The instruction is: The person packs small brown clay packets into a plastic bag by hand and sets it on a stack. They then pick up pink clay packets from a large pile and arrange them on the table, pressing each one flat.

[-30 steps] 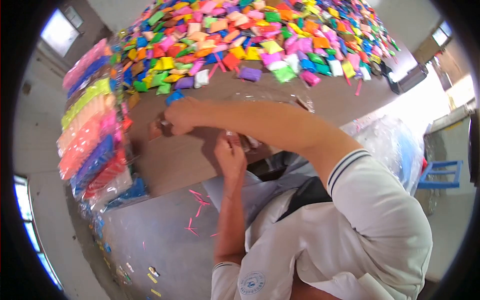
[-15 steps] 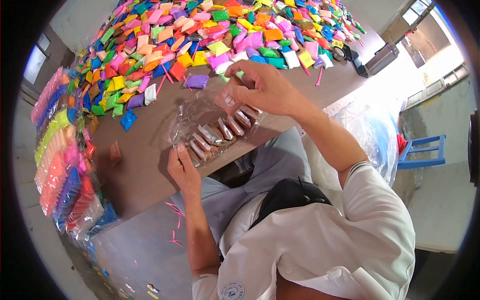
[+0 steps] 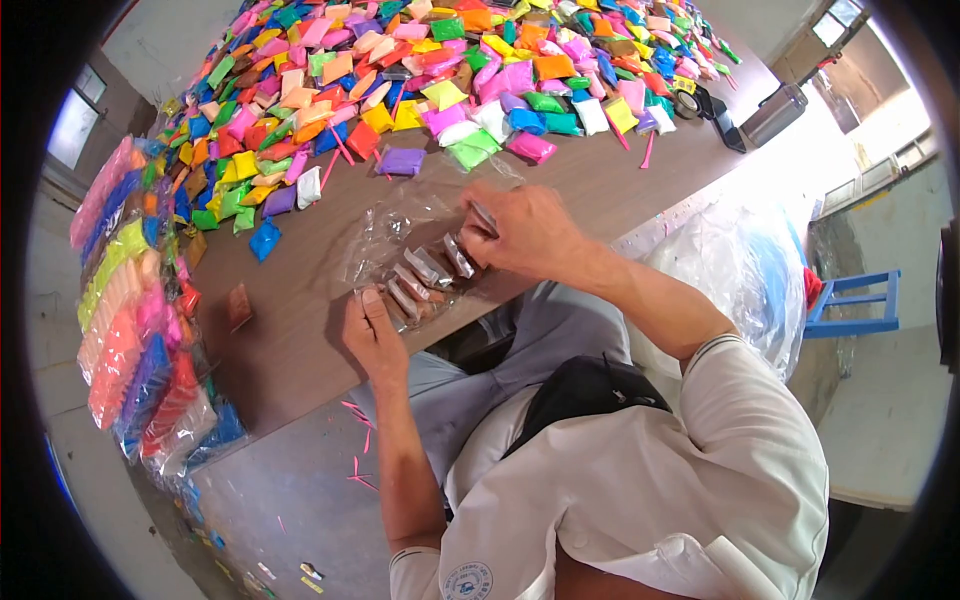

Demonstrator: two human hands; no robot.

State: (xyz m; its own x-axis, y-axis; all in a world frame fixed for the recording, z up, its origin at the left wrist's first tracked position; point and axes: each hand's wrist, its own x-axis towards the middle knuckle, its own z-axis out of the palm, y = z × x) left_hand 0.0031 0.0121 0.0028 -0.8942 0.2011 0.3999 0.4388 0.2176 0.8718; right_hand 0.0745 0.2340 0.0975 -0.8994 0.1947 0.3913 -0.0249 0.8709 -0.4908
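While our right hand (image 3: 525, 238) is pinching a brown packet (image 3: 484, 217) between thumb and fingertips over the mouth of the clear bag (image 3: 395, 225), our left hand (image 3: 373, 332) is pressing its fingers, held together and flat, on the bag's near end. That bag is lying on the brown table (image 3: 300, 350) right at its near edge, just above our lap, and a row of packets (image 3: 428, 272) is standing on edge inside it. Just beyond it a purple packet (image 3: 402, 160) and a blue packet (image 3: 264, 240) are lying loose, and a stray packet (image 3: 238, 306) is sitting to the left, well apart from the bag. Behind these the heap of coloured packets (image 3: 420, 60) is crowding the far half of the table, while filled bags (image 3: 130, 320) are piling up along its left end. Bare tabletop is showing between the bag and the heap and to our left; to the right a big clear sack (image 3: 745, 265) is standing close to the table edge beside our arm.
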